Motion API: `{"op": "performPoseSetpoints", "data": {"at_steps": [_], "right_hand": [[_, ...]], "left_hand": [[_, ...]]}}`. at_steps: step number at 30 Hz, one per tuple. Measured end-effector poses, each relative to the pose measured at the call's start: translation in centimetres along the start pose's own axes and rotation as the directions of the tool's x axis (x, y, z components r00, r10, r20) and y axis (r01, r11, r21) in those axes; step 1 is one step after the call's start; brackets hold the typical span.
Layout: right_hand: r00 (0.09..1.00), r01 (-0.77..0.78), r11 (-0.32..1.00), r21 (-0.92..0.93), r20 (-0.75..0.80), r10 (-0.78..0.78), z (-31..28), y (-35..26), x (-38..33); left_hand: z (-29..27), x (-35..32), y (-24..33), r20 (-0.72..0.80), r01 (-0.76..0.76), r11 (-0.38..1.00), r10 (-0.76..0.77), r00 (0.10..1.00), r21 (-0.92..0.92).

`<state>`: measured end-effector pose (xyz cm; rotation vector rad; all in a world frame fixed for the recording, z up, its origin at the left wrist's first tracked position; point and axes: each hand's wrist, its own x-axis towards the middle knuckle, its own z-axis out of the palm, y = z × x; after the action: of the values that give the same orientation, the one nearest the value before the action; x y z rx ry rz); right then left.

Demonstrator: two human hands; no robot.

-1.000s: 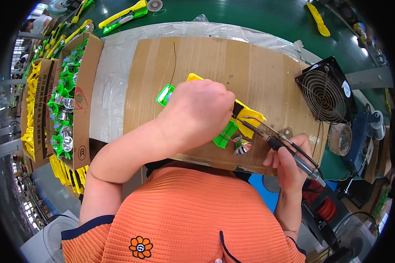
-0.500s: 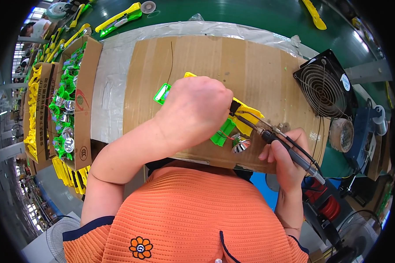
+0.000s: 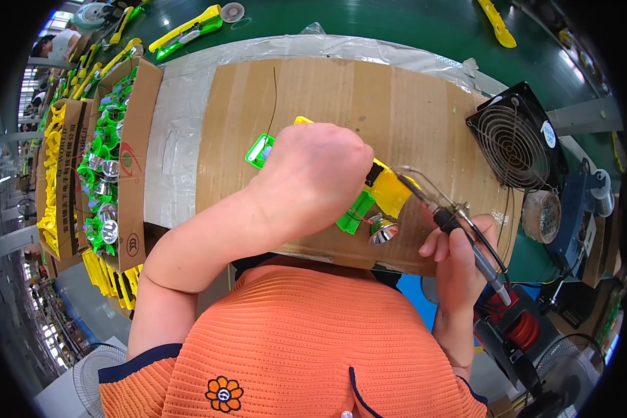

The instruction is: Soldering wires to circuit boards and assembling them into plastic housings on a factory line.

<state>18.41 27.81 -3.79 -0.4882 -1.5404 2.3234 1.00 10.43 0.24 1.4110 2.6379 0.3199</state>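
My left hand (image 3: pixel 317 164) is closed over a yellow plastic flashlight housing (image 3: pixel 391 191), its fingertips hidden beneath. Green plastic shell pieces (image 3: pixel 357 212) show on either side of the hand. A shiny reflector cup (image 3: pixel 382 230) hangs from the near green piece by a red wire and rests on the cardboard. Gripped in my right hand (image 3: pixel 460 258) is a soldering iron (image 3: pixel 475 254) with a thin guide tube alongside. Its tip is just above and right of the yellow housing, apart from it.
A cardboard sheet (image 3: pixel 244 202) covers the worktop. To the left stand boxes of green shells with reflectors (image 3: pixel 104 171) and yellow housings (image 3: pixel 52 181). At right are a black fan (image 3: pixel 515 139), a round spool (image 3: pixel 541 214) and a blue unit (image 3: pixel 571 202). Flashlights (image 3: pixel 184 31) lie on the green surface beyond.
My right hand has drawn the soldering iron back to the right, away from the yellow housing. My left hand has barely shifted.
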Motion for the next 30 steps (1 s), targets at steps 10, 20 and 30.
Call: {"op": "performPoseSetpoints", "data": {"at_steps": [10,20,30], "right_hand": [[0.997,0.027,0.969,0.245,-0.077,-0.009,3.0,0.5,0.2],[0.998,0.046,0.977,0.209,0.033,-0.054,3.2,1.3,4.8],[0.994,0.095,0.965,0.243,-0.081,-0.077,1.7,0.6,1.4]], "left_hand": [[0.1,-0.4,-0.1,-0.024,-0.015,1.0,0.014,1.0,-0.023],[0.3,0.2,-1.1,-0.148,0.156,0.988,-0.156,0.977,-0.013],[-3.5,-3.5,-5.3,-0.292,0.43,0.872,-0.359,0.886,0.234]]}}
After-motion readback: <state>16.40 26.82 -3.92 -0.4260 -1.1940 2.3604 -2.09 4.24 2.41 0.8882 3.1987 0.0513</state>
